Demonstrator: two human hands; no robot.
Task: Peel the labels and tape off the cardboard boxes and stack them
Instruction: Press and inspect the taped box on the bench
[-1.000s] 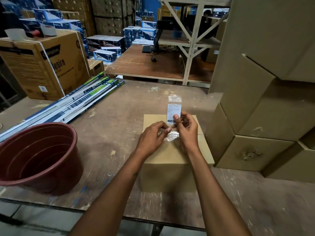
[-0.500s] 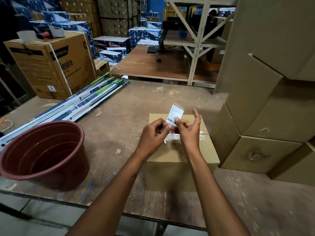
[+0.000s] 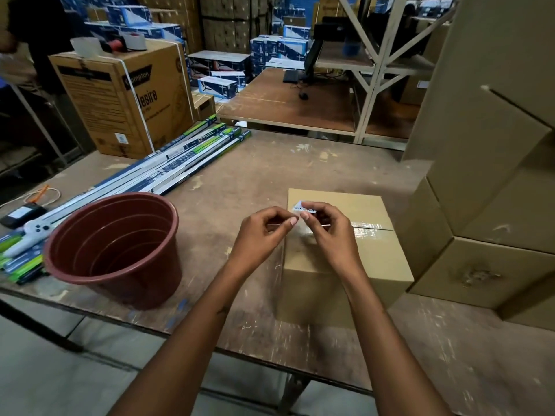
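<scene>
Head view: one camera, looking forward and down over a worn wooden tabletop (image 3: 270, 175).
Left hand (image 3: 264, 232): raised above the near left corner of the small cardboard box (image 3: 345, 265); its fingers (image 3: 292, 221) are curled, thumb and forefinger pinched together at the edge of the label, apparently on clear tape that is hard to make out.
Right hand (image 3: 330, 232): just beside the left, fingertips almost meeting it; thumb and forefinger pinch the label (image 3: 301, 207).
Label: small, white with a barcode, folded over and lifted clear of the box top, held between the two hands.
Small cardboard box: stands on the tabletop in front of the person, a strip of glossy clear tape (image 3: 369, 229) running across its top seam.
Stacked boxes (image 3: 480, 205): plain cardboard, piled at the right, just beside the small box.
Brown pot (image 3: 114, 250): at the near left of the tabletop, well apart from the box.
Long packs (image 3: 180, 163): green and blue, lying diagonally behind the pot.
</scene>
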